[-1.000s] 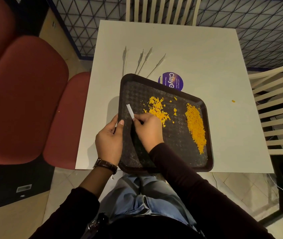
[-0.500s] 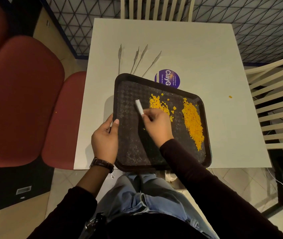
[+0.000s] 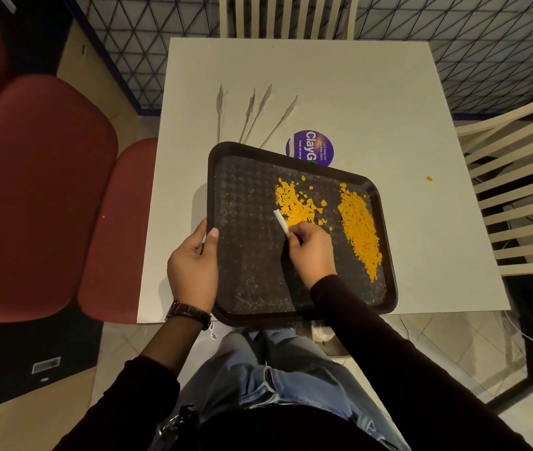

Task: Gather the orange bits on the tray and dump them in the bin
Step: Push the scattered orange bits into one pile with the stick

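Your right hand (image 3: 311, 252) is closed around a small white scraper (image 3: 280, 220), blade edge set on the tray floor at the near-left margin of the smaller heap (image 3: 294, 203) of orange bits. That heap lies just far and right of the blade; beyond it, further right and apart from it by a strip of bare tray, runs the larger heap (image 3: 361, 227), a long ridge whose axis goes far-to-near along the tray's right wall. So the push, as I judge it, goes rightward, square across that ridge's long axis, to merge the two. The right hand is much the nearer to both heaps. Your left hand (image 3: 193, 262) is clamped on the left rim of the tray (image 3: 216, 203), thumb over the lip, steadying it. The tray sits skewed on the tabletop (image 3: 372, 92), near edge overhanging towards your lap. Count: two heaps on the tray, a few loose crumbs around the smaller one, one stray bit (image 3: 429, 179) off the tray on the tabletop to the right. One scraper, one tray, four thin grey sticks (image 3: 252, 112) fanned beyond the far rim, one purple round sticker (image 3: 312, 146). No bin in view.
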The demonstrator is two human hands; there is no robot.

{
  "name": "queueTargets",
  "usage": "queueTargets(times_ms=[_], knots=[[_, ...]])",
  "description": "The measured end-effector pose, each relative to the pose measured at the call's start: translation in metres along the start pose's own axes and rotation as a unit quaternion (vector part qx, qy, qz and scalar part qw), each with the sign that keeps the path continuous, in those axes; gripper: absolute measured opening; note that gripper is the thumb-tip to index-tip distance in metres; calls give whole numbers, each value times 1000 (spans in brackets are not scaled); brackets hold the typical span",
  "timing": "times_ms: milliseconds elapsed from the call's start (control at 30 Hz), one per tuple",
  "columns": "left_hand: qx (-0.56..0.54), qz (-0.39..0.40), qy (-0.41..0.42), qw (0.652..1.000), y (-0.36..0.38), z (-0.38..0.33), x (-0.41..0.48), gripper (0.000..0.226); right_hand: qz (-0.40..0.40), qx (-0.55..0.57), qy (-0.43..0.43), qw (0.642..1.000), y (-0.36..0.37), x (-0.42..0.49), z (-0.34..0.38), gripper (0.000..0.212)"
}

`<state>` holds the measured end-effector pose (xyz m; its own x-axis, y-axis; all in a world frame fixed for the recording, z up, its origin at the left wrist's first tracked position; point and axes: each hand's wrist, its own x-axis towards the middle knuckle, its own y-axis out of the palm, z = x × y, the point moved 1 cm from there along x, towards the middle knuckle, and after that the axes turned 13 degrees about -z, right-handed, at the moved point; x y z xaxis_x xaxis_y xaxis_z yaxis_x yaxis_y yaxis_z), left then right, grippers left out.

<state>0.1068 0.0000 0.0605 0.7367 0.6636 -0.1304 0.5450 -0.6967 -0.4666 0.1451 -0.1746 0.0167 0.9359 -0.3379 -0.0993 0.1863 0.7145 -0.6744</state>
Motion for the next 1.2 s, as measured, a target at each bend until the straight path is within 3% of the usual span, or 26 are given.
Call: queueTargets(times_ms=[100,300,700,833,1033,1200], knots=[[-3,-2,3,1000,1,0,1,33,3,8,-5,1000,-5,2,3,13],[-4,-6,0,1000,2,-3,2,33,95,17,-101,990,-8,-41,7,12],[-11,0,13,1000,0,-3,-2,34,-23,34,67,997,-6,17,-33,12],[-15,-2,6,1000,0,-2,-2,34,-9,44,50,998,-12,15,-35,14],[-23,-7,-6,1000,-3,-1,-1,33,106,36,13,994,-29,-17,-43,11],[-27,-5,-3,1000,-5,-3,-4,33,52,51,67,995,-29,-10,-61,16]])
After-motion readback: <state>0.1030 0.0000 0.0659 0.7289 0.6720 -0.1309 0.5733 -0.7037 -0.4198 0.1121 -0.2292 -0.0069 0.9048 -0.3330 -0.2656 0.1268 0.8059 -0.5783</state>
